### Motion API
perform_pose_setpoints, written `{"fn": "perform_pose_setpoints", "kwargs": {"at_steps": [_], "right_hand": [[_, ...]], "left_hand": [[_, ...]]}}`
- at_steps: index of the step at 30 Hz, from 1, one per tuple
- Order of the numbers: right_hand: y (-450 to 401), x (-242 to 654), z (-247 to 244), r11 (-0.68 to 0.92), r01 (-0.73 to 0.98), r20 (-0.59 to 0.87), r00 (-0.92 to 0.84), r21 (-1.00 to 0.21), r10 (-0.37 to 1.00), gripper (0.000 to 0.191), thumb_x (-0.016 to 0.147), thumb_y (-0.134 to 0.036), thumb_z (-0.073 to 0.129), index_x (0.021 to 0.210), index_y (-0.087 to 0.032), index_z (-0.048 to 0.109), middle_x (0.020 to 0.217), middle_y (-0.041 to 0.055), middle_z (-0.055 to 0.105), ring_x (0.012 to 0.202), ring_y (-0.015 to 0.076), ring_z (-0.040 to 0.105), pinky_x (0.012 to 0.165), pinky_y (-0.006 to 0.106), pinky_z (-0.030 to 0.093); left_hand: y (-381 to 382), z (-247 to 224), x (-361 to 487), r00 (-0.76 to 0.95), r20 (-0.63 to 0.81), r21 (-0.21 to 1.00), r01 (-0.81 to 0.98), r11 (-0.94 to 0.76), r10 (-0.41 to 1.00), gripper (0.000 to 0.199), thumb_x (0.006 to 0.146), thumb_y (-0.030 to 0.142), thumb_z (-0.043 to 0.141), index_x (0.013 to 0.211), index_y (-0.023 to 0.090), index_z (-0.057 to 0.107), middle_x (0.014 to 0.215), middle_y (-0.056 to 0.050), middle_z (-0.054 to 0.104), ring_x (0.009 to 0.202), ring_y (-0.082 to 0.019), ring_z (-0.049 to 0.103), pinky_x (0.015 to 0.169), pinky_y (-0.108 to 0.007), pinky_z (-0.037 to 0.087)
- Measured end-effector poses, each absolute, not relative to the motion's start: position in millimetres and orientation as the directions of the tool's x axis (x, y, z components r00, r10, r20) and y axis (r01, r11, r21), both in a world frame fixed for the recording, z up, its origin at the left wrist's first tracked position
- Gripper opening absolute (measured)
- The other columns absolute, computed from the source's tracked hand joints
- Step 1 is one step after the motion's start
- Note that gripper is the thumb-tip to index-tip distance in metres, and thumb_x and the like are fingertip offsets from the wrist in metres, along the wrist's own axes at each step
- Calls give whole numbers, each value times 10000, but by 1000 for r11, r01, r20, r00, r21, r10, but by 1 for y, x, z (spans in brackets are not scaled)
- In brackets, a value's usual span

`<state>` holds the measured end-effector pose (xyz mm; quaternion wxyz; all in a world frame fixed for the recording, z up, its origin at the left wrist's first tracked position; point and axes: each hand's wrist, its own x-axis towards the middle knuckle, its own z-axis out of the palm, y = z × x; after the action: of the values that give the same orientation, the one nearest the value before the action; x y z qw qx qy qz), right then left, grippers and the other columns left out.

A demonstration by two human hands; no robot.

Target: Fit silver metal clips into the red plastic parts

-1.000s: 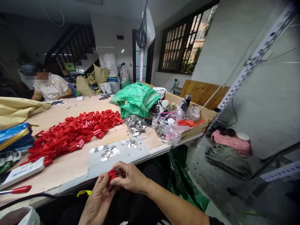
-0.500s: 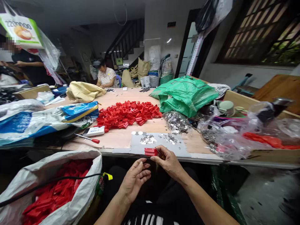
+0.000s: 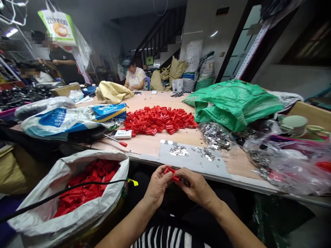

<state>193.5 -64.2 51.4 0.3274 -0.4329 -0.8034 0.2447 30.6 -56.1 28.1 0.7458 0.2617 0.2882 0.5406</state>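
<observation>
In front of my body, just off the table's near edge, a small red plastic part (image 3: 171, 171) with a hollow, channel-like shape is between my hands. My left hand (image 3: 157, 185) pinches its left end between thumb and fingers. The fingers of my right hand (image 3: 197, 186) close on its right end and hide much of that side. Past the hands, a grey mat (image 3: 165, 156) bears small shiny metal pieces (image 3: 179, 151) and darker small metal bits (image 3: 207, 154). A heap of similar red parts (image 3: 159, 120) lies farther back on the table.
At the lower left, an open white sack (image 3: 33, 210) holds more red parts, with a black cable (image 3: 77, 185) across it. A red-handled screwdriver (image 3: 121, 143) lies by a white box (image 3: 121, 134). A green sack (image 3: 232, 100) and bagged metal pieces (image 3: 217, 136) stand right. People sit and stand beyond.
My left hand has closed from open onto the red part, which my right hand alone held before. The part has come off the mat's edge toward me. The view has swung left.
</observation>
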Motion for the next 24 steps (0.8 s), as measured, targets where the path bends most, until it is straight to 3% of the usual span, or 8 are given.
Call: {"fn": "perform_pose_setpoints", "kwargs": {"at_steps": [3, 6, 14, 19, 21, 24], "right_hand": [[-66, 195, 46, 406, 528, 250, -343, -746, 906, 327, 832, -207, 588, 1156, -237, 554, 876, 19, 646, 572, 112, 504, 539, 230, 423], [-68, 197, 43, 329, 504, 195, -301, -798, 933, 430, 799, -206, 616, 1215, -231, 508, 784, -11, 614, 531, 104, 455, 506, 225, 388], [-69, 193, 41, 295, 457, 195, -254, -839, 947, 315, 823, -324, 600, 1115, -214, 558, 736, -12, 574, 561, 117, 444, 521, 235, 390], [-64, 199, 36, 268, 422, 198, -203, -866, 959, 306, 807, -361, 603, 1059, -188, 579, 706, -7, 576, 580, 127, 479, 534, 236, 429], [-54, 196, 39, 244, 384, 196, -161, -890, 967, 338, 820, -407, 587, 1077, -189, 559, 725, -3, 585, 567, 126, 482, 520, 234, 426], [-31, 168, 59, 268, 376, 245, -108, -887, 963, 348, 828, -436, 576, 1070, -186, 552, 794, 20, 612, 546, 115, 472, 517, 233, 419]], "left_hand": [[-57, 26, 32, 144, -77, 783, -603, 150, 987, 315, 653, 181, 790, 943, 171, 666, 864, -16, 694, 806, -126, 624, 799, -238, 464], [-61, 25, 31, 108, -13, 863, -501, 66, 994, 325, 648, 172, 786, 951, 178, 668, 874, -21, 700, 829, -151, 622, 793, -250, 474], [-69, 31, 28, -32, 101, 963, -249, -106, 994, 338, 602, 174, 810, 925, 198, 714, 935, -49, 694, 906, -222, 606, 881, -304, 445], [-70, 33, 27, -36, 105, 940, -321, -111, 994, 474, 587, 161, 815, 1041, 209, 688, 1026, -65, 680, 942, -230, 606, 916, -311, 439], [-68, 25, 28, -39, 110, 938, -328, -117, 993, 568, 606, 176, 808, 1145, 228, 633, 1095, -68, 653, 902, -206, 615, 886, -308, 460], [-63, 4, 31, -42, 76, 958, -273, -85, 996, 542, 671, 223, 764, 1185, 235, 591, 1093, -64, 628, 807, -166, 617, 814, -301, 485]]}}
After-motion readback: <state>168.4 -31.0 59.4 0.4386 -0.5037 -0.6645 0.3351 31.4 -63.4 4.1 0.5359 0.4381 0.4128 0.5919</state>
